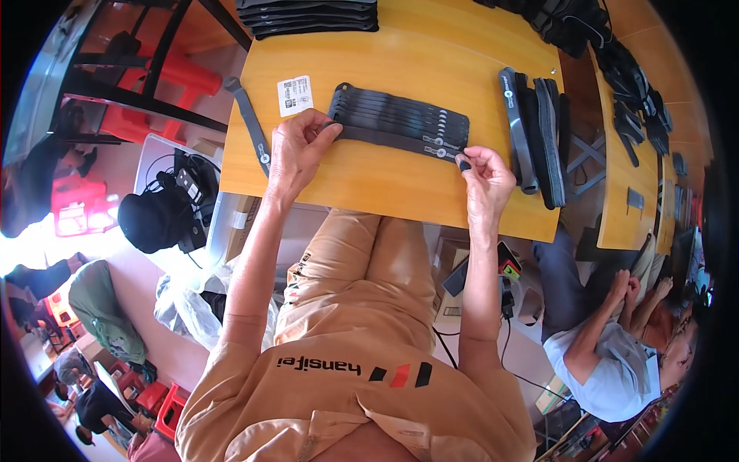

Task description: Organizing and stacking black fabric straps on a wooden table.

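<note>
A fanned row of dark grey fabric straps [389, 108] with rounded ends and pale printed marks lies on the yellow wooden table in front of me. The nearest dark strap [385, 138] is stretched lengthwise along the row's front edge. My left hand [300, 150] pinches its left end between thumb and fingers. At its right end, my right hand [489, 183] is closed in a pinch, with a dark tip showing at the thumb. A single loose strap [248, 115] lies left of my left hand, near a white printed label [295, 95].
More straps [535, 138] lie lengthwise at the table's right side. A stack of black folded pieces [308, 17] sits at the far left edge. Black cables and a dark cap-like item [150, 219] rest left of the table. Another person [604, 362] sits at the right, beside another table [620, 192].
</note>
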Motion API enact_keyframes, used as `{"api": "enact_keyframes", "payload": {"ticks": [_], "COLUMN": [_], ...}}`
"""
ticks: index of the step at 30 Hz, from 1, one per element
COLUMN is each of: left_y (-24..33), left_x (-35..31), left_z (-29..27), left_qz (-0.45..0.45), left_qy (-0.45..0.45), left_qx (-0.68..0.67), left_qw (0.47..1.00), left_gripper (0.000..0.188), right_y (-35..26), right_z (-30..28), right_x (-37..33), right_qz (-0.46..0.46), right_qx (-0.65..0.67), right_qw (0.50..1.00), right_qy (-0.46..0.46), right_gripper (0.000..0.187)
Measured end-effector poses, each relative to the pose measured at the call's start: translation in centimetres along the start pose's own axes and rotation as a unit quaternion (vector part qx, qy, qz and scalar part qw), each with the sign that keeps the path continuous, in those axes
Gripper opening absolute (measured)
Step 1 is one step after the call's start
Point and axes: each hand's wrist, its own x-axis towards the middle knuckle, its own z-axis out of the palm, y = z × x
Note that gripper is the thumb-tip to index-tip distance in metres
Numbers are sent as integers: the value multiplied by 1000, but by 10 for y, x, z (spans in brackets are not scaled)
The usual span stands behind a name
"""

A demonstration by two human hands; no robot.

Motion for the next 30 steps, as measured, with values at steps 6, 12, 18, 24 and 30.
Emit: {"api": "enact_keyframes", "payload": {"ticks": [6,12,18,24,30], "left_y": [3,-4,0,-5,-2], "left_x": [1,6,6,7,8], "left_z": [7,9,10,11,12], "left_qz": [-8,-30,-42,-42,-35], "left_qy": [30,34,29,45,39], "left_qx": [-3,-23,-14,-27,-15], "left_qw": [1000,999,999,998,999], "left_gripper": [19,18,18,17,17], "right_y": [1,2,5,1,3], "right_z": [5,7,8,13,8], "right_x": [1,3,3,2,2], "right_qz": [-8,-32,-30,-26,-25], "right_qx": [-16,-53,-52,-64,-101], "right_qw": [999,997,996,996,992], "right_qy": [36,40,60,56,72], "right_gripper": [13,12,13,12,11]}}
